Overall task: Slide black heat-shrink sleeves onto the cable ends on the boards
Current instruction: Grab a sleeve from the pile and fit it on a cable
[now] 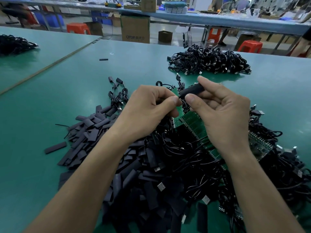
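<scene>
My right hand (220, 111) pinches a black heat-shrink sleeve (191, 90) between thumb and fingers, held slanted above the table. My left hand (149, 108) pinches the thin cable wires (180, 100) at the sleeve's lower end, right beside a green board strip (193, 121). The strip of joined green boards runs down to the right under my right hand. A big heap of flat black sleeves (134, 174) lies under my left forearm. Black cables with USB plugs (193, 165) tangle around the boards.
A pile of coiled black cables (208, 62) sits at the far right of the green table (42, 115). A few sleeved cables (117, 95) lie left of my hands, one stray sleeve (103, 59) farther back. Another cable heap (13, 43) is at the far left. Cardboard boxes and red stools stand beyond the table.
</scene>
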A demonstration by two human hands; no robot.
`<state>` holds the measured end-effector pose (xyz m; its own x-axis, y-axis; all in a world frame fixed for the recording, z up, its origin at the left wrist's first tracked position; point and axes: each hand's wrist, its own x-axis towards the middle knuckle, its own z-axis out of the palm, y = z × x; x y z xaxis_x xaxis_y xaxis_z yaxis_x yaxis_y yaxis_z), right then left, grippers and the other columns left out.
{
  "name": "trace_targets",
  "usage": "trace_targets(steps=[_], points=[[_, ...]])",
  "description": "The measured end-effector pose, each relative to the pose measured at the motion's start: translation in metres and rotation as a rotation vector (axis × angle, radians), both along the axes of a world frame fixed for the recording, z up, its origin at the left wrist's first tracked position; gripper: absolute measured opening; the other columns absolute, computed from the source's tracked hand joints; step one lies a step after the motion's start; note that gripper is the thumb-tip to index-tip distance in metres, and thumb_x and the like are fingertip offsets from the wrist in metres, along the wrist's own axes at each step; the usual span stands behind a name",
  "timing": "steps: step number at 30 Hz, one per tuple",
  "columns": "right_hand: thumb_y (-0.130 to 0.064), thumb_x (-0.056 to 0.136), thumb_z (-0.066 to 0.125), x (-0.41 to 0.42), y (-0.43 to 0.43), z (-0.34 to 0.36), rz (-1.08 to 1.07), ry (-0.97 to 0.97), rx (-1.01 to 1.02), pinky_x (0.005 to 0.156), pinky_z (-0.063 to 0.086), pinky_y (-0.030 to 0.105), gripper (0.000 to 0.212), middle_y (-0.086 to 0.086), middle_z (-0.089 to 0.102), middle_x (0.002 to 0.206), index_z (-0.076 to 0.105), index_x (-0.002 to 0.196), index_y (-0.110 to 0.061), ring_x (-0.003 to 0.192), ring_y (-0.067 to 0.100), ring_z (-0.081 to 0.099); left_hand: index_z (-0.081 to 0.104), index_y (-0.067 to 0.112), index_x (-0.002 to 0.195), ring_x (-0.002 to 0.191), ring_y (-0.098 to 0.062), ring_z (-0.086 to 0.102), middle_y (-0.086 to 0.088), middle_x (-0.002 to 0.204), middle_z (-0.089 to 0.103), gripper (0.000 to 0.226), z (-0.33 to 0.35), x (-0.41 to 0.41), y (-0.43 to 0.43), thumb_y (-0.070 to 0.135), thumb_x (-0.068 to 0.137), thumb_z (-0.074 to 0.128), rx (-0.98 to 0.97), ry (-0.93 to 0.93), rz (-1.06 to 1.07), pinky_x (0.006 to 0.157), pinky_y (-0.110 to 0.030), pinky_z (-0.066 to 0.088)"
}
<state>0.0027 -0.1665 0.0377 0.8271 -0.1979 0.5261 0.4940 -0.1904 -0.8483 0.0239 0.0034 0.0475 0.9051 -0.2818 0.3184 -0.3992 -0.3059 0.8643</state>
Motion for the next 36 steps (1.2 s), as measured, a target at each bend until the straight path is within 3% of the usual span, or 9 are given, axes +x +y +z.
trace_targets(steps=[6, 14, 15, 18, 24, 31, 33, 35, 36], points=[[-0.005, 0.082, 0.079, 0.001, 0.000, -0.003, 0.068, -0.017, 0.016, 0.079, 0.057, 0.017, 0.057, -0.015, 0.076, 0.087, 0.058, 0.134, -0.015, 0.082, 0.005, 0.074, 0.074, 0.015, 0.086, 0.038, 0.000, 0.038, 0.004, 0.069, 0.074, 0.019, 0.000, -0.001, -0.001, 0.019, 0.099, 0.061, -0.018, -0.035, -0.007, 0.042, -0.009, 0.029], [-0.006, 0.096, 0.064, 0.002, -0.001, 0.000, 0.064, -0.007, 0.132, 0.066, 0.058, 0.022, 0.027, -0.001, 0.078, 0.085, 0.068, 0.117, -0.022, 0.076, 0.020, 0.076, 0.075, 0.014, 0.091, 0.041, -0.001, 0.040, 0.007, 0.070, 0.073, 0.018, 0.000, -0.001, -0.002, 0.020, 0.099, 0.061, 0.009, -0.048, -0.033, 0.043, -0.011, 0.030], [-0.006, 0.096, 0.065, 0.001, -0.002, 0.001, 0.062, -0.002, 0.145, 0.065, 0.057, 0.023, 0.025, 0.001, 0.078, 0.084, 0.068, 0.115, -0.022, 0.075, 0.021, 0.076, 0.075, 0.013, 0.093, 0.042, -0.004, 0.043, 0.007, 0.072, 0.074, 0.018, 0.000, -0.002, -0.003, 0.021, 0.099, 0.061, 0.009, -0.050, -0.039, 0.043, -0.016, 0.032], [-0.007, 0.094, 0.067, -0.001, -0.001, 0.003, 0.043, -0.004, 0.178, 0.063, 0.057, 0.024, 0.016, 0.004, 0.077, 0.079, 0.065, 0.105, -0.020, 0.070, 0.021, 0.075, 0.075, 0.016, 0.093, 0.066, -0.038, 0.062, 0.007, 0.075, 0.075, 0.017, 0.002, -0.004, -0.004, 0.023, 0.099, 0.061, 0.017, -0.058, -0.056, 0.057, -0.042, 0.049], [-0.003, 0.092, 0.068, -0.004, 0.001, 0.008, 0.046, -0.016, 0.195, 0.064, 0.058, 0.025, 0.015, 0.003, 0.077, 0.081, 0.068, 0.095, -0.017, 0.071, 0.021, 0.075, 0.074, 0.017, 0.092, 0.074, -0.043, 0.065, 0.007, 0.071, 0.073, 0.015, 0.004, -0.005, -0.005, 0.021, 0.099, 0.061, 0.007, -0.054, -0.034, 0.066, -0.059, 0.055], [-0.002, 0.094, 0.066, -0.008, 0.000, 0.014, 0.052, -0.005, 0.178, 0.063, 0.058, 0.026, 0.015, 0.005, 0.077, 0.079, 0.063, 0.095, -0.016, 0.070, 0.022, 0.075, 0.074, 0.019, 0.095, 0.077, -0.042, 0.066, 0.002, 0.079, 0.075, 0.012, 0.005, -0.008, -0.006, 0.023, 0.098, 0.063, -0.019, -0.073, -0.017, 0.069, -0.058, 0.056], [0.000, 0.093, 0.066, -0.009, -0.002, 0.018, 0.060, 0.007, 0.235, 0.064, 0.057, 0.026, 0.015, 0.008, 0.076, 0.077, 0.064, 0.095, -0.015, 0.069, 0.022, 0.074, 0.072, 0.025, 0.104, 0.082, -0.024, 0.072, 0.004, 0.090, 0.076, 0.013, 0.005, -0.007, -0.002, 0.033, 0.094, 0.068, -0.014, -0.020, -0.037, 0.076, -0.043, 0.060], [0.001, 0.093, 0.065, -0.010, -0.004, 0.021, 0.049, 0.017, 0.305, 0.065, 0.057, 0.027, 0.014, 0.009, 0.075, 0.075, 0.065, 0.094, -0.013, 0.068, 0.022, 0.073, 0.065, 0.035, 0.116, 0.096, -0.002, 0.070, 0.011, 0.106, 0.071, 0.037, 0.003, -0.004, 0.004, 0.050, 0.083, 0.073, 0.073, 0.059, -0.085, 0.079, -0.025, 0.058], [0.001, 0.093, 0.065, -0.010, -0.005, 0.022, 0.040, 0.026, 0.336, 0.066, 0.057, 0.027, 0.013, 0.010, 0.075, 0.075, 0.066, 0.094, -0.012, 0.068, 0.023, 0.072, 0.062, 0.038, 0.120, 0.101, 0.001, 0.068, 0.014, 0.112, 0.069, 0.048, 0.002, -0.003, 0.006, 0.055, 0.078, 0.076, 0.111, 0.094, -0.118, 0.082, -0.024, 0.056]])
